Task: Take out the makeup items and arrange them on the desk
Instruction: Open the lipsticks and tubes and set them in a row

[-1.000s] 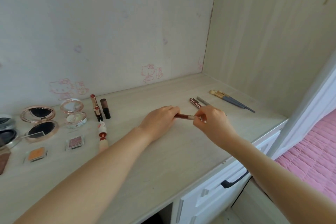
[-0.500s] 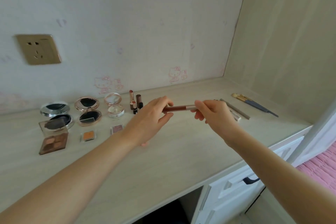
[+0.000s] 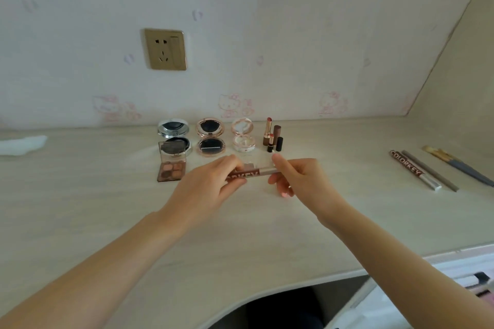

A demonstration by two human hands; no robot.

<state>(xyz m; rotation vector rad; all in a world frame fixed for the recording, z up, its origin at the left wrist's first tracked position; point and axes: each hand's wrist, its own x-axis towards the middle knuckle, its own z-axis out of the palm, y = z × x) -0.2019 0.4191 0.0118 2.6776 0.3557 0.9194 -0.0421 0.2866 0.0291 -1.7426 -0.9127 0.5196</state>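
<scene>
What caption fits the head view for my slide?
Both hands, left and right, hold a Colorkey tube above the desk.
</scene>
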